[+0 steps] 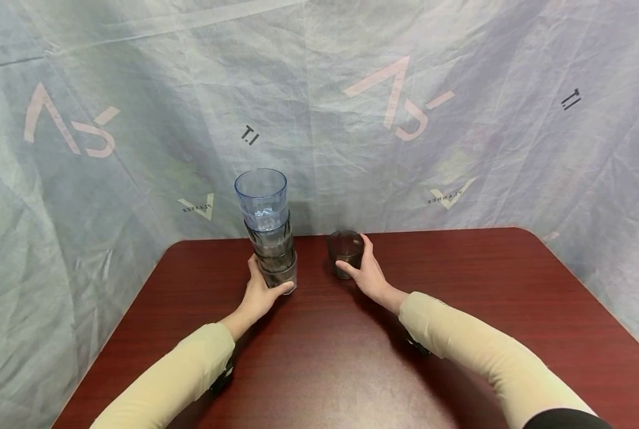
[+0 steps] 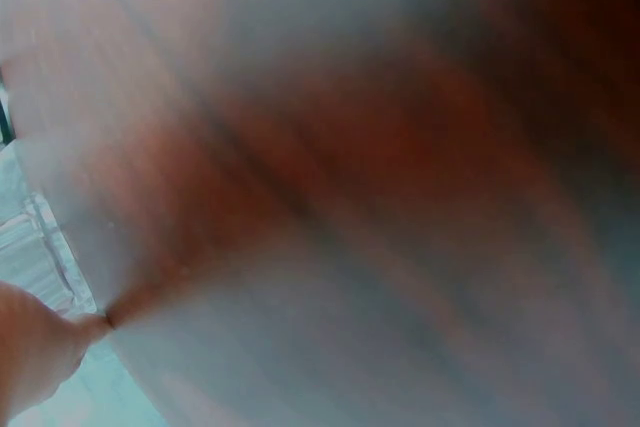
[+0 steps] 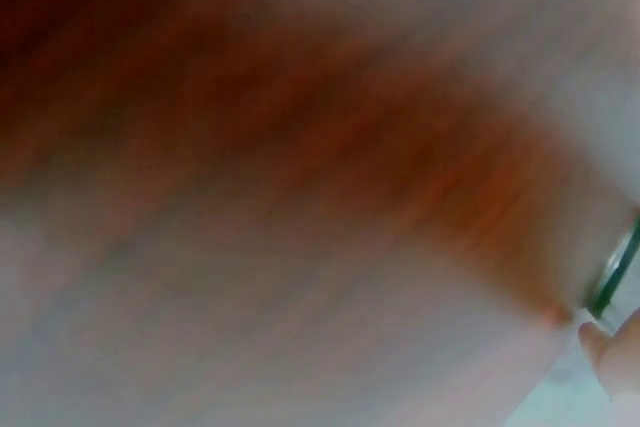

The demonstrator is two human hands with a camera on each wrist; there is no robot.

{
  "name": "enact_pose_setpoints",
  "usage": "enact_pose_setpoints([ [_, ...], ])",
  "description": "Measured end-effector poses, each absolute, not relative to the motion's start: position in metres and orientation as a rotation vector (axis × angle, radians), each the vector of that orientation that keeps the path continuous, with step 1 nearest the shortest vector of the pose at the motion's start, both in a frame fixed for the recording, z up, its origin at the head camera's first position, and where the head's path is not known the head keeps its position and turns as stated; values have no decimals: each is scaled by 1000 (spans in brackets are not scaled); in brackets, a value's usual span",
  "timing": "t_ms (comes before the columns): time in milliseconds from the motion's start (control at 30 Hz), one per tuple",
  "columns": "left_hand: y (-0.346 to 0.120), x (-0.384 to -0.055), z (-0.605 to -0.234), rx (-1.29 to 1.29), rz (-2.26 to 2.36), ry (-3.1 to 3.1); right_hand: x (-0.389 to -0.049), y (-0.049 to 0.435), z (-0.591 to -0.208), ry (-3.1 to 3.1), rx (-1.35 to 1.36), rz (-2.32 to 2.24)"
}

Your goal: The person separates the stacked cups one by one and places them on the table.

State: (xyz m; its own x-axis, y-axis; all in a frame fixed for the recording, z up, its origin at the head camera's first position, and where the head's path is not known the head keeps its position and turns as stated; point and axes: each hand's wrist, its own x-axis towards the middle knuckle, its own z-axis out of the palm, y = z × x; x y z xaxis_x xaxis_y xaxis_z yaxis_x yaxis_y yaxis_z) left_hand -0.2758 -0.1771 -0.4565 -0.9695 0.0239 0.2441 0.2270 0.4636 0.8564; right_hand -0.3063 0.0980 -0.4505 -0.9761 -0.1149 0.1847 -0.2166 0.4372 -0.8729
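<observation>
A tall stack of clear tumblers stands on the back part of the table, left of centre. Its top piece is a blue-tinted tumbler, with smoky grey tumblers nested below it. My left hand grips the lowest grey tumbler, thumb across its near side. To the right, apart from the stack, my right hand holds a single dark grey tumbler between thumb and fingers. Only a bit of each hand shows in the wrist views, beside blurred tabletop; some fingers are hidden behind the tumblers.
The dark red wooden table has rounded far corners. A grey fabric sheet with printed letters hangs just behind its back edge and along both sides.
</observation>
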Motion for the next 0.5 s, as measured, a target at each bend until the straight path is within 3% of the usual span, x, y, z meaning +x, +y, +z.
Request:
enact_pose_setpoints([
  [267, -178, -273, -457, -229, -1527, -2512, -303, 96, -433, -2503, 249, 1713],
  [500, -177, -275, -457, -231, -1523, -2519, -303, 97, -383, -2268, 347, 1832],
])
